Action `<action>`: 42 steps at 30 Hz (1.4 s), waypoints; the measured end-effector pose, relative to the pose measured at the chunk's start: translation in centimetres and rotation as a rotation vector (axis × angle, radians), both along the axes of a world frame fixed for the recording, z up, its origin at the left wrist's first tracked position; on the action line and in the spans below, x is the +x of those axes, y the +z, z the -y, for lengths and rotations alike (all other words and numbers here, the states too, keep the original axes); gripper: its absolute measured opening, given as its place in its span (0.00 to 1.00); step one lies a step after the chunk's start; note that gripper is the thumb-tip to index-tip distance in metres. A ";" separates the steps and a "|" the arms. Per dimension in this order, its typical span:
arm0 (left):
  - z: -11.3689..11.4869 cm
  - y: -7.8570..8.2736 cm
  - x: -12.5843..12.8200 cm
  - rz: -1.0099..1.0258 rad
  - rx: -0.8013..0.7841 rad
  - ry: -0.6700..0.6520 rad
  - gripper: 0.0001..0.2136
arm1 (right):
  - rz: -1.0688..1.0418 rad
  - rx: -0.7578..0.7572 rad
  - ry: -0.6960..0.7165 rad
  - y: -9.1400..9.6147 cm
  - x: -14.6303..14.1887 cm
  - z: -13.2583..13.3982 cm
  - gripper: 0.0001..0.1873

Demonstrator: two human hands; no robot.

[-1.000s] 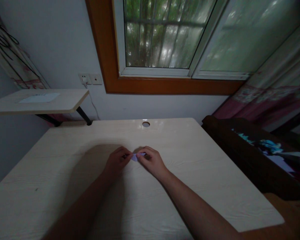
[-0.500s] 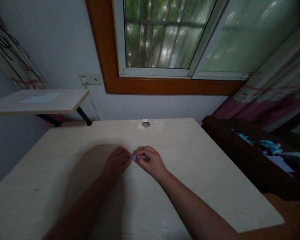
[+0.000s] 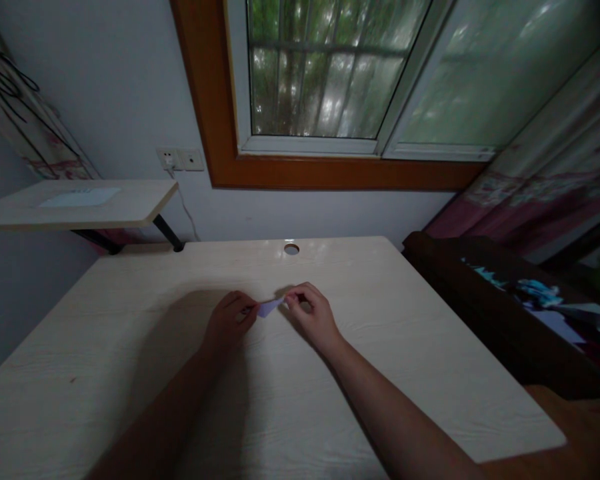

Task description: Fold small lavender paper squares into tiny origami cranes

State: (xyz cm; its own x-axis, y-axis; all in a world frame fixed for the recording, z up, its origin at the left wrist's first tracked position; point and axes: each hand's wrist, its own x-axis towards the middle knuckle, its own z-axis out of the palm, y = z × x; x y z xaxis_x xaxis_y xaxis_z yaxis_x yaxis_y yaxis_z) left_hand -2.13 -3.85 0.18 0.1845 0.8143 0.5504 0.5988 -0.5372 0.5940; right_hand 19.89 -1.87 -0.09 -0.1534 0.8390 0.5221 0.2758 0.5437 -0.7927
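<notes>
A small pale purple piece of folded paper (image 3: 269,307) is held just above the light wooden table (image 3: 130,373), near its middle. My left hand (image 3: 230,323) pinches the paper's left end with closed fingers. My right hand (image 3: 313,313) pinches its right end, fingers curled. The two hands sit close together, the paper stretched between them.
A round cable hole (image 3: 291,249) lies at the table's far edge below the window. A side shelf (image 3: 80,203) with a white sheet juts out at the left. A dark wooden bed frame (image 3: 485,313) and curtain stand at the right.
My hands have drawn slightly apart and more of the purple paper shows between them. My right hand has lifted a little.
</notes>
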 end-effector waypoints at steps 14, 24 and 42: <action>0.2 0.1 0.2 0.113 -0.092 -0.027 0.05 | -0.003 0.040 0.142 0.2 -0.6 0.2 0.08; -0.4 -0.1 -0.6 0.296 -0.213 0.109 0.07 | -0.039 -0.022 0.044 -0.6 -0.1 -0.3 0.08; -0.1 0.0 0.2 0.322 -0.309 0.012 0.08 | -0.029 -0.016 0.113 -0.1 -0.4 0.0 0.09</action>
State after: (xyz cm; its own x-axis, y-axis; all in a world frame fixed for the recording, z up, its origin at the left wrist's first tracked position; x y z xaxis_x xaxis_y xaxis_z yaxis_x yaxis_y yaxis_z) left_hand -1.96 -3.70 0.20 0.0333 0.9504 0.3091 0.3616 -0.2998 0.8828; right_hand 19.48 -1.85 -0.22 -0.2323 0.8256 0.5143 0.1905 0.5571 -0.8083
